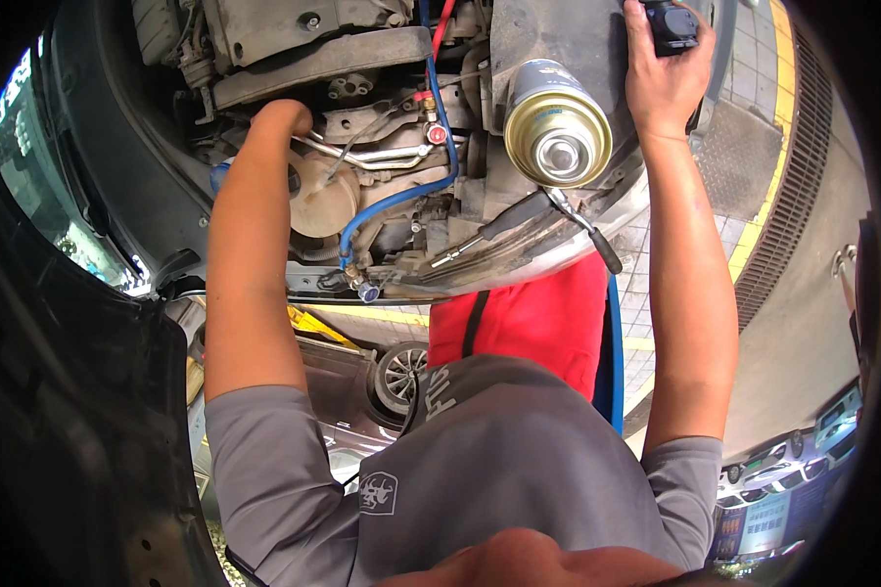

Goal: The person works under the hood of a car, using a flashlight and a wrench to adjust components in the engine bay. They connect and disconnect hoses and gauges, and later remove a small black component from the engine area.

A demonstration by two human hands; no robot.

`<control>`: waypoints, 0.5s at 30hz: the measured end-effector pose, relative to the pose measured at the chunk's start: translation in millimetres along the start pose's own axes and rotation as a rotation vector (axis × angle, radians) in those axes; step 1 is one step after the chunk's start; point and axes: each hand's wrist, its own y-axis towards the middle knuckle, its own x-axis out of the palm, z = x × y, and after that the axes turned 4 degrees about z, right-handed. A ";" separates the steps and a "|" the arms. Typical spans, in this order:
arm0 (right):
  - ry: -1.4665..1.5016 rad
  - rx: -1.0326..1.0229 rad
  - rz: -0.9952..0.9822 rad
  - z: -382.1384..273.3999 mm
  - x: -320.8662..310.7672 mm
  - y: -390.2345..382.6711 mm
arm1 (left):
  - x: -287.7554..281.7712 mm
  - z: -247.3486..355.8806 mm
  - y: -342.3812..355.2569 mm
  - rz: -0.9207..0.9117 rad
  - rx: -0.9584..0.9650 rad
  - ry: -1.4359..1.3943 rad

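Frankly, we see the nearest trouble at the engine bay's front edge (533,262): the ratchet (584,225) and black-handled tool (517,214) lie there, and a stray knock could send them down. Just beyond, the metal can (558,147) presents its end to us, and an inward swing of our right forearm (690,254) might tip it. The blue hose (392,200) could snag if our left forearm (248,245) pulled back carelessly. Farther off, our left hand (282,117) reaches in among the engine parts, wrist bent, fingers hidden, so we cannot tell their grip; our right hand (668,93), arm outstretched, pinches a small black device (673,29) between thumb and fingers at the bay's far right
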 end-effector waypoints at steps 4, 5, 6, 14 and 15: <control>0.073 0.015 -0.012 4.4 3.1 -0.4 | -1.1 0.0 4.8 -0.022 0.021 0.044; 0.090 0.013 -0.005 5.1 3.9 -0.6 | -5.0 1.4 1.5 -0.024 0.001 0.023; 0.078 0.024 -0.009 7.0 2.1 -2.6 | -12.2 6.0 -11.1 -0.028 -0.015 0.008; 0.094 0.052 -0.015 12.4 6.0 -2.3 | 4.9 -1.9 8.4 -0.011 0.060 0.053; 0.104 0.058 -0.017 12.6 5.4 -2.3 | 3.6 -1.8 10.6 -0.007 0.064 0.068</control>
